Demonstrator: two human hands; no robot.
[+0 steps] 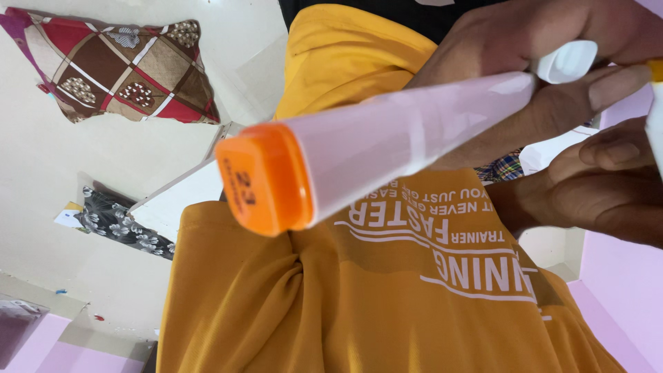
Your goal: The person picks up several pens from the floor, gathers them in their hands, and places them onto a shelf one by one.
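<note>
Marker (pixel 387 148) — white barrel, orange cap (pixel 266 179) — sits clamped at its far end in one of your hands (pixel 525 62); which hand, I cannot tell. The other hand (pixel 594 183) is curled just beneath, fingers closed, apparently holding nothing. Keep the grip firm near the barrel end, steady — the capped end points away over your yellow shirt (pixel 387 290). Patterned cushion (pixel 117 69) lies well apart.
</note>
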